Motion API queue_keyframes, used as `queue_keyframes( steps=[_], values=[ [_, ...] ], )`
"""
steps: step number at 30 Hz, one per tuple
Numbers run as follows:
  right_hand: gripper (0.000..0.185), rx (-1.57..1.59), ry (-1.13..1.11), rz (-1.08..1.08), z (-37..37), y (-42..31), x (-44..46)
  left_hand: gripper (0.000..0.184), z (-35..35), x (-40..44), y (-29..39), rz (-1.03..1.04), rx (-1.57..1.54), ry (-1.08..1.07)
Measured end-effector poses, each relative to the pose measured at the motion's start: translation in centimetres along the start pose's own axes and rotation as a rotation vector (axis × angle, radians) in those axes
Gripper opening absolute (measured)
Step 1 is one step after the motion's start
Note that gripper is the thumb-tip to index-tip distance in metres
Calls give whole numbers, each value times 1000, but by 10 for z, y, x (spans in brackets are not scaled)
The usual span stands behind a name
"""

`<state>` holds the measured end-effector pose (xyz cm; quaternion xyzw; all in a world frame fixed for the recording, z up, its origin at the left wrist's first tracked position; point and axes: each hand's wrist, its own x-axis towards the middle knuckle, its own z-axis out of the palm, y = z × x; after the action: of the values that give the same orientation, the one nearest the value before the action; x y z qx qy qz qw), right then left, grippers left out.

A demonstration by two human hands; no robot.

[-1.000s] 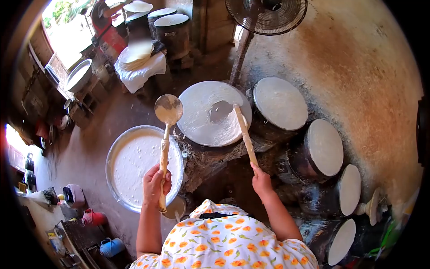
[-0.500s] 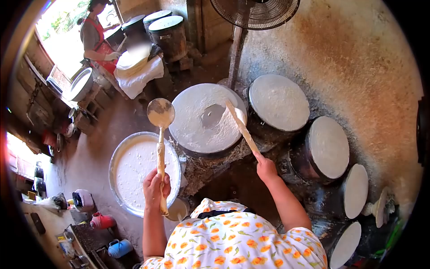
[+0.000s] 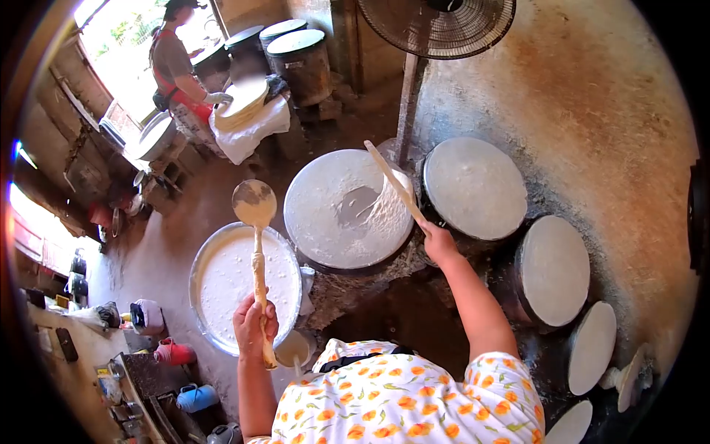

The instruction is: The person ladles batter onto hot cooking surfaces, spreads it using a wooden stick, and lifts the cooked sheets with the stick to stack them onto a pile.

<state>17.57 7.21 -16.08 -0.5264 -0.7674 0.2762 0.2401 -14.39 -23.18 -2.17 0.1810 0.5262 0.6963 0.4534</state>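
My left hand [image 3: 255, 325] is closed round the wooden handle of a ladle [image 3: 254, 205], its batter-smeared bowl pointing away from me. Below the ladle stands a large basin of white batter [image 3: 222, 274]. My right hand [image 3: 440, 244] grips a flat wooden stick [image 3: 393, 179], which slants over the right side of a round flat cooking top [image 3: 318, 214]. A pale layer covers much of that top, with a bare grey patch [image 3: 358, 206] in its middle. Beside the stick, wet batter [image 3: 392, 201] is heaped and streaked towards the right edge.
Several drums with round pale tops, such as this one [image 3: 475, 189], curve along the right wall. A fan [image 3: 444, 26] on a post stands behind. At the back left a person [image 3: 177, 74] works at a cloth-covered stack [image 3: 248, 126]. A small container [image 3: 296, 346] sits near my waist.
The stick's far end has moved towards the back edge of the cooking top, and the batter beside it is more streaked. The whole view has shifted slightly. Both hands keep their hold.
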Motion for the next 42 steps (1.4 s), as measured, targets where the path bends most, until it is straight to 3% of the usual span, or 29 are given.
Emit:
queue_keyframes(
  steps=[6, 8, 10, 13, 16, 17, 20, 22, 26, 28, 30, 32, 33, 36, 38, 42],
  values=[
    [46, 173, -83, -100, -20, -10, -7, 29, -7, -15, 7, 29, 2, 75],
    [50, 144, -25, 54, -25, 5, -19, 29, -11, -23, 12, 3, 30, 67],
    [58, 96, -129, 146, -11, 0, -30, 29, -11, -22, 10, 7, 32, 45],
    [64, 44, -199, -33, 11, -20, -41, 30, 1, -16, 9, -4, 21, 23],
    [65, 205, -43, -164, 1, -14, -44, 30, 6, -12, 11, -10, 30, -25],
    [64, 60, -49, 14, -7, -7, -45, 30, 6, -13, 13, -13, 35, -27],
    [62, 41, -13, 20, -12, 6, -59, 30, 1, -13, 13, -19, 39, -40],
    [62, 124, -146, 97, -7, -23, -79, 29, 0, -12, 12, -23, 35, -52],
    [62, -25, -308, 69, 8, -58, -94, 28, 6, -5, 8, -65, 48, -80],
    [61, 86, -121, -107, 7, -38, -90, 28, 6, -4, 9, -75, 51, -89],
    [59, 119, -92, 159, -16, -42, -89, 28, 5, -6, 13, -88, 70, -107],
    [61, 138, 52, -56, -2, -16, -92, 26, 7, -10, 17, -87, 77, -100],
    [62, 82, -85, 73, 1, -32, -96, 24, 8, -11, 19, -91, 92, -98],
    [64, -41, -303, 105, 29, -74, -113, 18, 8, -7, 13, -102, 156, -96],
    [63, 48, -296, -63, 38, -75, -113, 15, 20, -6, 18, -98, 162, -60],
    [56, 212, 54, -95, 20, -46, -67, 12, 26, -1, 21, -123, 248, -76]
  ],
)
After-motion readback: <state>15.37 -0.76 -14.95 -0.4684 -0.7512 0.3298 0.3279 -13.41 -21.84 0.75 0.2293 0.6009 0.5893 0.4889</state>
